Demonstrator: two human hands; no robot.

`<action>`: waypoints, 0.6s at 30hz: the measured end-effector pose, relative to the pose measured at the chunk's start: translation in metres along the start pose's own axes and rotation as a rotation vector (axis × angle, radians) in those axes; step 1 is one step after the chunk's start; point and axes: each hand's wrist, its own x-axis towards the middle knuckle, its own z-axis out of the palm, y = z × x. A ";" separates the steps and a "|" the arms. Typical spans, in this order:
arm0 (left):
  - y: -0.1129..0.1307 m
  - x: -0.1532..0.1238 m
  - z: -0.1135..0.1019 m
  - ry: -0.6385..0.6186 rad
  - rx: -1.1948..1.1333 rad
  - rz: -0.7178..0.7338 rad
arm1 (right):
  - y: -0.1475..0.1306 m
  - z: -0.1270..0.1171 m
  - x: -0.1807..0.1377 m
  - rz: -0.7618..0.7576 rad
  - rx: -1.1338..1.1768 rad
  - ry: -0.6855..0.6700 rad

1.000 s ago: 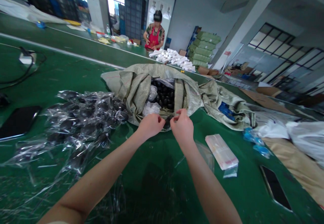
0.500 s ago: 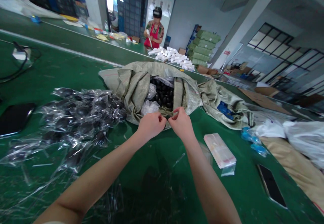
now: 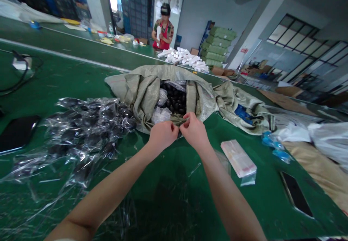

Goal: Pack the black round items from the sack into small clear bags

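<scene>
My left hand (image 3: 164, 135) and my right hand (image 3: 193, 130) meet at the front edge of an open woven sack (image 3: 145, 92). Both are closed in a pinch, fingertips almost touching. A small dark bit shows between them, but the fingers hide what it is. Inside the sack lie many black rounded pieces (image 3: 176, 101) and some crumpled clear plastic (image 3: 161, 115). To the left is a heap of black pieces in clear plastic bags (image 3: 91, 125). A stack of flat clear bags (image 3: 238, 157) lies right of my right forearm.
Phones lie at the left (image 3: 17, 134) and right (image 3: 296, 193) of the green table (image 3: 168, 197). A second sack (image 3: 231, 99) with blue contents sits to the right. Beyond, a co-worker (image 3: 163, 30) stands behind a pile of white boxes (image 3: 185, 57). A cable (image 3: 23, 76) lies far left.
The view has shifted slightly. My hands stay pinched together at the sack's edge, with a dark bit showing more between them. The co-worker now holds a white box more upright.
</scene>
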 end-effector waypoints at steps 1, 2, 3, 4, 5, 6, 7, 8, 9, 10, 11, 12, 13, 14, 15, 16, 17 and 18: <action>-0.002 0.002 0.001 -0.018 -0.012 0.001 | 0.000 -0.001 -0.001 -0.004 -0.013 -0.001; -0.004 0.003 0.003 -0.032 -0.024 0.006 | 0.000 -0.002 -0.002 -0.010 -0.026 0.001; -0.007 0.005 0.004 -0.043 -0.032 0.015 | 0.000 -0.003 -0.003 -0.015 -0.038 0.004; -0.009 0.006 0.006 -0.050 -0.035 0.021 | 0.000 -0.004 -0.004 -0.024 -0.044 0.000; -0.011 0.007 0.007 -0.053 -0.032 0.024 | 0.001 -0.004 -0.004 -0.033 -0.047 -0.008; -0.013 0.008 0.008 -0.047 -0.028 0.026 | 0.001 -0.004 -0.004 -0.041 -0.047 -0.014; -0.015 0.009 0.009 -0.033 -0.025 0.033 | 0.002 -0.003 -0.004 -0.050 -0.047 -0.019; -0.016 0.009 0.009 -0.011 -0.026 0.051 | 0.003 -0.003 -0.004 -0.061 -0.048 -0.022; -0.017 0.010 0.009 0.017 -0.036 0.084 | 0.005 -0.002 -0.004 -0.071 -0.053 -0.021; -0.018 0.010 0.008 0.046 -0.058 0.134 | 0.006 -0.002 -0.004 -0.084 -0.058 -0.018; -0.019 0.011 0.006 0.067 -0.093 0.195 | 0.007 -0.002 -0.004 -0.097 -0.061 -0.015; -0.019 0.011 0.004 0.073 -0.136 0.258 | 0.008 -0.003 -0.004 -0.112 -0.055 -0.014; -0.020 0.012 0.001 0.057 -0.185 0.316 | 0.010 -0.004 -0.004 -0.125 -0.039 -0.019; -0.020 0.013 -0.001 0.024 -0.236 0.359 | 0.011 -0.006 -0.004 -0.137 -0.011 -0.031; -0.020 0.013 -0.003 -0.023 -0.283 0.382 | 0.013 -0.008 -0.003 -0.142 0.028 -0.050; -0.020 0.014 -0.003 -0.077 -0.322 0.387 | 0.016 -0.009 -0.003 -0.143 0.076 -0.077; -0.021 0.015 -0.002 -0.127 -0.348 0.373 | 0.020 -0.009 -0.004 -0.142 0.130 -0.108; -0.022 0.016 0.001 -0.164 -0.356 0.343 | 0.025 -0.007 -0.004 -0.141 0.192 -0.144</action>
